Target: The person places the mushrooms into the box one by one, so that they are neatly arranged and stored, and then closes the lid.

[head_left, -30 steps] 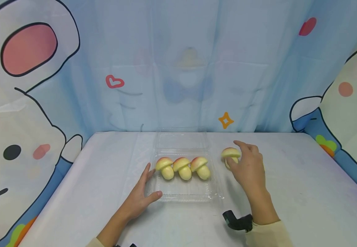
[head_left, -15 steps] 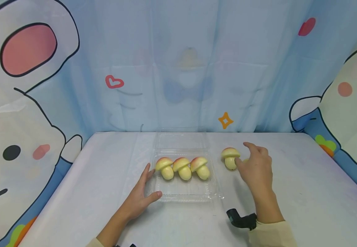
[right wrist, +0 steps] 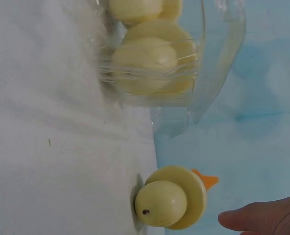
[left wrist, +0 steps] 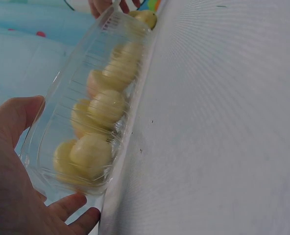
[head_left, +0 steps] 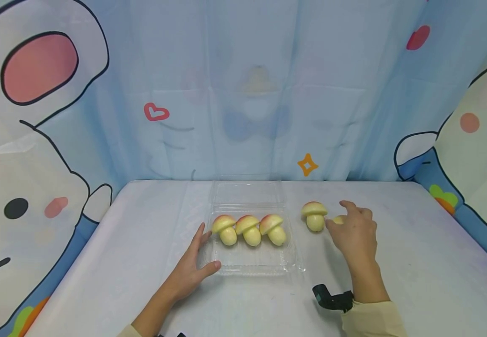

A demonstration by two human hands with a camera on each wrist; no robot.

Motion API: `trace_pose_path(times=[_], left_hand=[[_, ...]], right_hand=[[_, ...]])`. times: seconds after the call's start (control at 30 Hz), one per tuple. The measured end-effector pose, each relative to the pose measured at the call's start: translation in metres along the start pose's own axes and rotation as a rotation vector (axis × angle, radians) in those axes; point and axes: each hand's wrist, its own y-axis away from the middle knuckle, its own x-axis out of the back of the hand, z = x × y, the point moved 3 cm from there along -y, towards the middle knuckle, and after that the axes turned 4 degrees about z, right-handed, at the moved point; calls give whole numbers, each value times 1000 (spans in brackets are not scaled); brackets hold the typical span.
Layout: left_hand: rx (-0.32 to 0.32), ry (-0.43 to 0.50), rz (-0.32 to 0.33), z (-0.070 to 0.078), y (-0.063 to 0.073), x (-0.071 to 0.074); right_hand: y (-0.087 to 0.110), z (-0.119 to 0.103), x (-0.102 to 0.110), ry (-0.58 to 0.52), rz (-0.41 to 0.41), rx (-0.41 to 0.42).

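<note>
Three toy mushrooms [head_left: 250,230], yellow with reddish caps, lie in a row inside a clear plastic clamshell box [head_left: 251,263]. My left hand [head_left: 190,267] is spread at the box's left side; the left wrist view shows the thumb [left wrist: 27,110] at the rim and fingers low beside the wall. Right of the box, another mushroom [head_left: 314,216] stands on the table. My right hand [head_left: 354,234] is just beyond it, thumb and index finger apart around a further mushroom [head_left: 339,219], mostly hidden by the hand. The right wrist view shows only a fingertip [right wrist: 262,215] near one mushroom [right wrist: 172,200].
The box's clear lid [head_left: 247,192] lies open toward the back of the white-covered table [head_left: 112,262]. A blue cartoon curtain [head_left: 247,93] hangs behind the table. A black wrist mount [head_left: 331,298] sits at the right wrist.
My right hand has moved right, from the mushroom nearest the box toward the further one. That nearer mushroom is now fully visible. The left hand and the box have stayed in place.
</note>
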Motion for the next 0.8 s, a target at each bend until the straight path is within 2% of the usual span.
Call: trace_pose_path(times=[0.17,0.47,0.8], left_hand=[[5,-2,-1,-1,1,0],[4,-1,2,1,0,0],[8,-6,0,1,0,1]], right_hand=[[-1,5,-2,9,-14,-19],[-4,15,-6,-19,37,-4],[-5,21,-9,-23,50,16]])
